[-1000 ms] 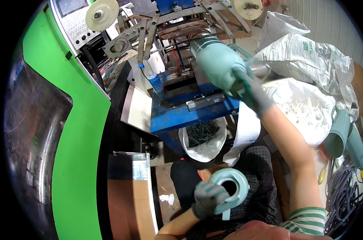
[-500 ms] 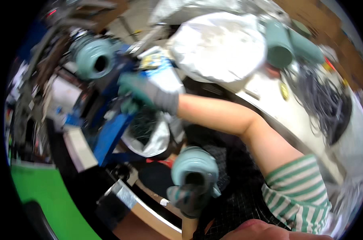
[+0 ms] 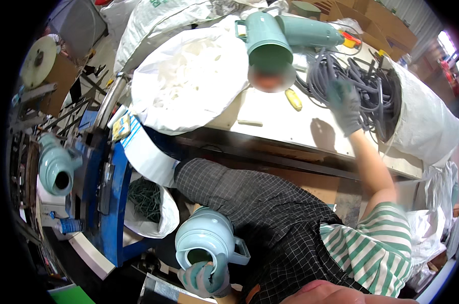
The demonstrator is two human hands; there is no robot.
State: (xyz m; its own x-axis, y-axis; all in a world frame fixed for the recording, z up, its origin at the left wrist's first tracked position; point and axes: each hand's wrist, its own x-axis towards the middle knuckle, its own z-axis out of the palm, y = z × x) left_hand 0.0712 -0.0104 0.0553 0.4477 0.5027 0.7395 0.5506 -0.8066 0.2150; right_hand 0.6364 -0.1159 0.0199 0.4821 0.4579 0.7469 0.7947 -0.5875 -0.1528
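Observation:
A light green plastic jug body (image 3: 204, 230) with a side handle rests low in front of me, beside my lap. My left hand (image 3: 204, 279), in a grey and green work glove, is closed on the rim of its round opening. My right hand (image 3: 345, 107), gloved alike, is stretched over the white tabletop (image 3: 290, 126). Its fingers, slightly blurred, look extended and reach the near side of a heap of grey rubber rings (image 3: 358, 83). Whether they touch the rings I cannot tell. The rings spill from a white sack (image 3: 422, 116) lying on its side.
A white sack (image 3: 153, 109) of white plastic pieces stands at the table's left. Two green plastic cylinders (image 3: 267, 33) lie behind a yellow tool (image 3: 293, 100). Another green jug body (image 3: 56, 164) sits at a blue machine frame (image 3: 117, 202), near a bag of dark green pieces (image 3: 146, 202).
My right hand has swung from the blue machine frame on the left across to the grey rings on the right. My left hand stays on the jug body; the view has turned right.

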